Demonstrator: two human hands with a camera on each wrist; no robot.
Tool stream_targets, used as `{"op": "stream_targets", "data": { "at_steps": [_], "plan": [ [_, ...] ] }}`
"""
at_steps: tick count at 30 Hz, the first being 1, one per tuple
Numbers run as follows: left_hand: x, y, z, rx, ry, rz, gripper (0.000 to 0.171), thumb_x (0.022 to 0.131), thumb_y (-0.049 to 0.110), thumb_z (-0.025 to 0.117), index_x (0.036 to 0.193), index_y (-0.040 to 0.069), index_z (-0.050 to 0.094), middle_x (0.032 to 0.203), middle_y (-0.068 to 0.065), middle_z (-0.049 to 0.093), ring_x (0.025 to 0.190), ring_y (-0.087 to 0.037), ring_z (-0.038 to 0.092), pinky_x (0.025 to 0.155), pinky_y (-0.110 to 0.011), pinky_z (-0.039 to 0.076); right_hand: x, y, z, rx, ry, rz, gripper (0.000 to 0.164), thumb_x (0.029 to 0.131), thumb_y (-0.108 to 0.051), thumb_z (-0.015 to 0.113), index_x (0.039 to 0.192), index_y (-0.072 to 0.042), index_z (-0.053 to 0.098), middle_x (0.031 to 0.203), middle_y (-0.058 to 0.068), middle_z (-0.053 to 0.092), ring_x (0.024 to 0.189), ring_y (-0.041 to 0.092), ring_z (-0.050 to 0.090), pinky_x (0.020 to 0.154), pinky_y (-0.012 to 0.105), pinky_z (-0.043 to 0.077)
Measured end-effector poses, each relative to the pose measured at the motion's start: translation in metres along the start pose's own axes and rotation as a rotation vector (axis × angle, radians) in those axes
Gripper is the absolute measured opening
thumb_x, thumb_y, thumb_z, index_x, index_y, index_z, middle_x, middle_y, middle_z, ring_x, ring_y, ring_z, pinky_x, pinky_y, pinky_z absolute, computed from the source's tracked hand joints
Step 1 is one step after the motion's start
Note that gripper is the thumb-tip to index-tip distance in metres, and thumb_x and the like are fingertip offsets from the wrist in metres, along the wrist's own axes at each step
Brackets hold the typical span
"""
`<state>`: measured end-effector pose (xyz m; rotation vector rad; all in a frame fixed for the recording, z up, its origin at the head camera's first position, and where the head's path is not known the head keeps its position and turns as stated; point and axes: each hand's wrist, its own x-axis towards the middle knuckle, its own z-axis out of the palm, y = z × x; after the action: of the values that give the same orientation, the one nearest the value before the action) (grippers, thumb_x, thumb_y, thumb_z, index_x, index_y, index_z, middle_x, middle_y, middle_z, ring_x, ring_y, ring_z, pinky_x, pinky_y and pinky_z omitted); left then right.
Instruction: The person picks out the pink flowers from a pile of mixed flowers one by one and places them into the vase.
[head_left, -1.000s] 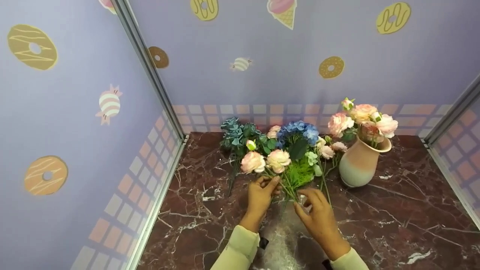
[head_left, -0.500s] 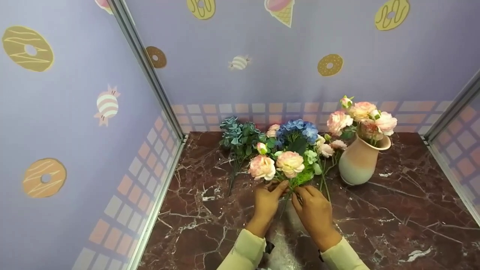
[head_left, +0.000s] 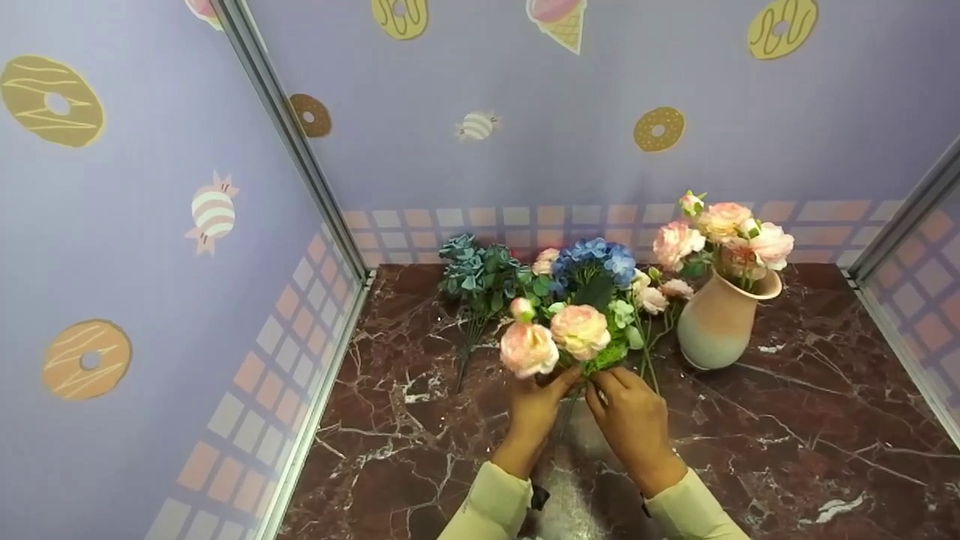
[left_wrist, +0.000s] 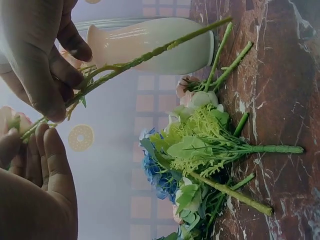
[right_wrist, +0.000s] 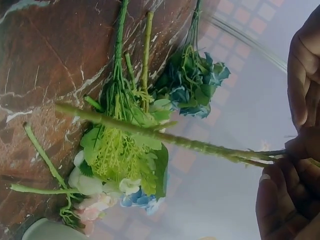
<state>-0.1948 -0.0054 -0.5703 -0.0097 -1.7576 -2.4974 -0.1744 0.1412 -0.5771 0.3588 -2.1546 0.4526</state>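
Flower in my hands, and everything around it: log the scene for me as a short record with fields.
Held flower: pink, two open blooms and a bud
Stem: branches near the hands; lower end free
Left hand: pinches the stem close to the blooms
Right hand: pinches the stem farther from the blooms
Vase: stands at the right, pink flowers inside
Table: dark red, white-veined; blue flowers, green sprigs and teal flowers lie on it

Lilac walls (head_left: 450, 67) printed with doughnuts (head_left: 659, 129) and sweets (head_left: 214, 213) surround a dark red, white-veined tabletop (head_left: 795, 427).
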Motion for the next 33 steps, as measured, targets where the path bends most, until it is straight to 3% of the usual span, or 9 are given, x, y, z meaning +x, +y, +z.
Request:
{"op": "stream_targets", "data": {
  "at_steps": [2, 5, 9, 16, 21, 26, 33],
  "plan": [
    [-0.001, 0.000, -0.002, 0.014, -0.015, -0.010, 0.038, 0.093, -0.005, 0.088, 0.126, -0.010, 0.071, 0.097, -0.003, 0.081, 0.084, -0.007, 0.076, 0.077, -0.024, 0.066, 0.005, 0.003, -0.002, -0.014, 0.016, -0.038, 0.012, 0.086, -0.002, 0.092, 0.088, -0.004, 0.080, 0.081, 0.008, 0.073, 0.069, 0.029, 0.073, 0.055, 0.045, 0.064],
    [-0.003, 0.001, -0.005, 0.054, -0.042, 0.008, 0.033, 0.095, -0.003, 0.088, 0.123, -0.014, 0.074, 0.107, -0.019, 0.085, 0.089, -0.007, 0.080, 0.078, -0.025, 0.067, 0.018, 0.011, -0.005, -0.043, 0.039, -0.104, 0.008, 0.089, -0.002, 0.089, 0.091, 0.000, 0.081, 0.081, 0.010, 0.074, 0.067, 0.030, 0.073, 0.052, 0.043, 0.065],
    [-0.005, -0.001, -0.008, 0.098, -0.072, 0.031, 0.033, 0.099, -0.003, 0.084, 0.127, -0.016, 0.076, 0.122, -0.035, 0.081, 0.092, -0.004, 0.081, 0.079, -0.024, 0.068, 0.045, 0.025, -0.015, -0.040, 0.076, -0.151, 0.007, 0.092, 0.000, 0.087, 0.095, 0.004, 0.082, 0.083, 0.016, 0.079, 0.065, 0.031, 0.075, 0.051, 0.039, 0.065],
    [-0.008, -0.010, -0.013, 0.158, -0.086, 0.009, 0.021, 0.102, 0.001, 0.082, 0.117, -0.013, 0.082, 0.113, -0.033, 0.083, 0.085, -0.002, 0.078, 0.075, -0.020, 0.067, 0.097, 0.049, -0.037, -0.077, 0.148, -0.129, 0.010, 0.100, -0.003, 0.083, 0.107, 0.004, 0.082, 0.091, 0.022, 0.081, 0.069, 0.037, 0.076, 0.055, 0.044, 0.065],
    [-0.013, -0.015, -0.019, 0.178, -0.085, -0.009, 0.020, 0.104, 0.005, 0.082, 0.113, -0.012, 0.083, 0.107, -0.031, 0.084, 0.083, -0.006, 0.078, 0.074, -0.020, 0.066, 0.124, 0.064, -0.046, -0.094, 0.221, -0.114, 0.008, 0.100, -0.003, 0.084, 0.106, 0.002, 0.084, 0.096, 0.022, 0.084, 0.076, 0.041, 0.079, 0.062, 0.050, 0.068],
    [-0.016, -0.018, -0.023, 0.186, -0.104, -0.022, 0.017, 0.104, 0.007, 0.083, 0.108, -0.009, 0.085, 0.100, -0.031, 0.082, 0.075, -0.003, 0.073, 0.071, -0.020, 0.064, 0.132, 0.083, -0.048, -0.101, 0.288, -0.061, 0.007, 0.104, -0.005, 0.081, 0.104, 0.001, 0.084, 0.098, 0.020, 0.084, 0.081, 0.044, 0.079, 0.070, 0.056, 0.068],
    [-0.016, -0.023, -0.026, 0.176, -0.114, -0.032, 0.019, 0.106, 0.008, 0.080, 0.112, -0.009, 0.084, 0.103, -0.032, 0.083, 0.076, -0.003, 0.075, 0.069, -0.020, 0.064, 0.126, 0.109, -0.042, -0.107, 0.205, 0.047, 0.018, 0.109, -0.009, 0.075, 0.096, 0.004, 0.075, 0.093, 0.021, 0.079, 0.076, 0.045, 0.074, 0.065, 0.058, 0.059]
  ]
}}
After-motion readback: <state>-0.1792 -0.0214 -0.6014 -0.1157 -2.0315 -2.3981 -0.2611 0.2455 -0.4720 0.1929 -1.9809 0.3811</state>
